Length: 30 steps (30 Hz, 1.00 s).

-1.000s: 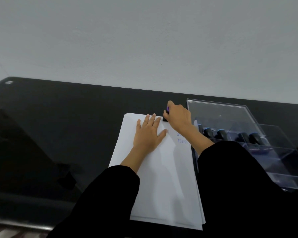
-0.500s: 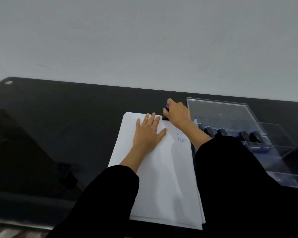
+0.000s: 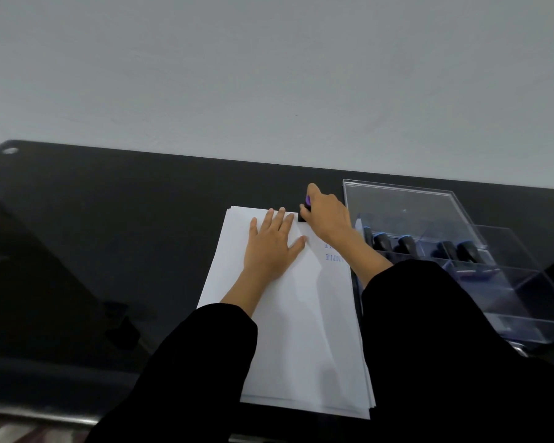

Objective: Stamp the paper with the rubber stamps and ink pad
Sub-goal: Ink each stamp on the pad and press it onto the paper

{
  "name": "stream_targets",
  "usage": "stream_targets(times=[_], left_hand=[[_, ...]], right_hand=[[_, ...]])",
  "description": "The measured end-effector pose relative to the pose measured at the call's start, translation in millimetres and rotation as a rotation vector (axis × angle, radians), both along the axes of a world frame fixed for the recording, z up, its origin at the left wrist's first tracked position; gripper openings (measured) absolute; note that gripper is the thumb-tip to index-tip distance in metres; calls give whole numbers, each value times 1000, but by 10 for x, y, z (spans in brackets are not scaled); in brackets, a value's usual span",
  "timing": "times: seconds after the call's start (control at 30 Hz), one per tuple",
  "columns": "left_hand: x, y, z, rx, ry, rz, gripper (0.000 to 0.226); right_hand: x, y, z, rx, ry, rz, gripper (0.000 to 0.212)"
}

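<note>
Change vs 0.5 s ago: almost none. Both hands are in the same spots; the view has shifted slightly, so the right sleeve's edge sits a little lower in frame.

Nearest: 2 black sleeves (image 3: pixel 429 362) cover both forearms.

The stack of white paper sheets (image 3: pixel 301 330) lies on the glossy black tabletop (image 3: pixel 109 251), long side running away from the person, sheet edges slightly fanned at the near right corner.

The left hand (image 3: pixel 269 247) lies flat on the far half of the top sheet, fingers straight and a little spread, gripping nothing.

Writing: blue stamped print (image 3: pixel 333 257) near the right edge of the sheet, "MPLE" legible, the rest covered by the right forearm. Fainter blue lines beyond it, too covered to read.

The right hand (image 3: pixel 328 215) has its fingers curled round the small black rubber stamp with a purple top (image 3: pixel 303 216). The stamp's base sits at the far right corner of the stack, just beside the left hand's fingertips.

Right of the paper: a clear acrylic compartment tray (image 3: pixel 525 314) holding a row of dark stamp handles with blue bands (image 3: pixel 406 244); 5 can be counted. No labels readable.

Far left table corner: 1 small pale round spot (image 3: pixel 11 150). Beyond the table: plain grey-white wall (image 3: pixel 269 75).
</note>
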State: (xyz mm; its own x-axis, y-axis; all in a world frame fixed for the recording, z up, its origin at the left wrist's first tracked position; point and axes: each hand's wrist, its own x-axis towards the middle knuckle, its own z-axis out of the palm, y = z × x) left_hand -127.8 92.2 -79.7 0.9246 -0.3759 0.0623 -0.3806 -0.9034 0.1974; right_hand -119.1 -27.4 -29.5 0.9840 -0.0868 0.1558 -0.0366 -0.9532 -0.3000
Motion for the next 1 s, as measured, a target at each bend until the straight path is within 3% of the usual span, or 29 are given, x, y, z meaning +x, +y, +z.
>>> stream_targets(times=[0.73, 1.0], left_hand=[[-7, 2, -13, -106, -31, 16, 58], [-56, 50, 117, -333, -140, 25, 44]], right_hand=[[21, -24, 141, 14, 100, -13, 14], [-173, -318, 430, 230, -199, -129, 19]])
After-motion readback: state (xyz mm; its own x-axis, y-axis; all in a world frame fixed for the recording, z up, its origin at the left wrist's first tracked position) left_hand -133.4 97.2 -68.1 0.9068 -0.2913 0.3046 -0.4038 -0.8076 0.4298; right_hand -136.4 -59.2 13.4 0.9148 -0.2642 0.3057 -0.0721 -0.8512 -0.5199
